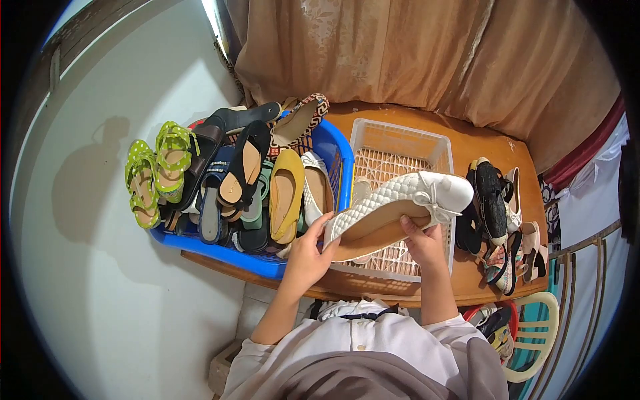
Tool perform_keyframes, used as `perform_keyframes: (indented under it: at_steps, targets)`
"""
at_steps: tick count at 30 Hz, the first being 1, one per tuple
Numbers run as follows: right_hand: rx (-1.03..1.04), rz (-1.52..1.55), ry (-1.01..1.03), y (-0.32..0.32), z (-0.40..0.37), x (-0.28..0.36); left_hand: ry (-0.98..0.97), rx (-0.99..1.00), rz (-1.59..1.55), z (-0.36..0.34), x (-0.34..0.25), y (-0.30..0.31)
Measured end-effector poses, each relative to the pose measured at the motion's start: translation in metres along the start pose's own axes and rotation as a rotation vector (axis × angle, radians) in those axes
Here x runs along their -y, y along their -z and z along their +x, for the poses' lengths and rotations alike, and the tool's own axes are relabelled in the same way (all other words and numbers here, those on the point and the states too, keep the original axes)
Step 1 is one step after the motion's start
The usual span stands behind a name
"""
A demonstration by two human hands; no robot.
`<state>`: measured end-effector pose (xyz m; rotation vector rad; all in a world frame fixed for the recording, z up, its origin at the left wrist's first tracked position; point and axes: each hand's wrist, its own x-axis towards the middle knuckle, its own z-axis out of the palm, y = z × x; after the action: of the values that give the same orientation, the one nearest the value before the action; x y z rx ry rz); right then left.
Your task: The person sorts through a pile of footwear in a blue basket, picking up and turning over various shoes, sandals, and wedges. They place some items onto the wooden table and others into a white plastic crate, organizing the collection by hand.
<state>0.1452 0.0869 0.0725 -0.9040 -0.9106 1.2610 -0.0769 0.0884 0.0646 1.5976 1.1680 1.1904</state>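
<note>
A white quilted ballet flat (pixel 383 192) with a bow at its toe is held up between my two hands, toe to the right. My left hand (pixel 309 255) grips its heel. Near the toe, my right hand (pixel 425 243) has its thumb inside the opening and the other fingers hidden underneath. Behind and below the flat stands a clear plastic crate (pixel 448 157) with a lattice bottom, partly covered by it. Another white shoe (pixel 361 191) shows inside the crate. A similar white quilted flat (pixel 317 183) rests in the blue basket (pixel 343 153), beside a yellow flat (pixel 287 193).
The blue basket is heaped with sandals and flats, including green polka-dot sandals (pixel 142 183) at its left. More shoes (pixel 492 207) lie on the right of the wooden table (pixel 393 119). A cream plastic chair (pixel 550 333) and a red container (pixel 512 319) of shoes stand lower right.
</note>
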Motion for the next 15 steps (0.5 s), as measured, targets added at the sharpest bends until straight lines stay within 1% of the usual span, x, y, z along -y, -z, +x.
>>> perform_keyframes:
  at_steps: [1, 4, 7, 10, 13, 15]
  targets:
    - [0.012, -0.041, 0.002, -0.001, 0.001, 0.000, 0.094, 0.039, 0.086, -0.001, -0.003, 0.003]
    - [0.078, 0.060, 0.007, -0.004, 0.005, 0.008, 0.124, 0.077, 0.154, 0.001, -0.002, 0.010]
    - [0.150, 0.019, -0.067, 0.005, 0.008, 0.012, 0.058, 0.065, -0.014, 0.005, 0.009, 0.010]
    - [0.175, -0.033, -0.020, -0.003, 0.008, 0.021, 0.117, 0.156, -0.036, 0.007, -0.002, 0.014]
    - [0.133, -0.064, 0.025, -0.007, 0.011, 0.018, 0.225, 0.268, 0.185, 0.006, -0.027, 0.018]
    - [0.121, -0.099, 0.027, -0.012, 0.013, 0.020, -0.061, 0.185, 0.342, 0.009, -0.023, 0.012]
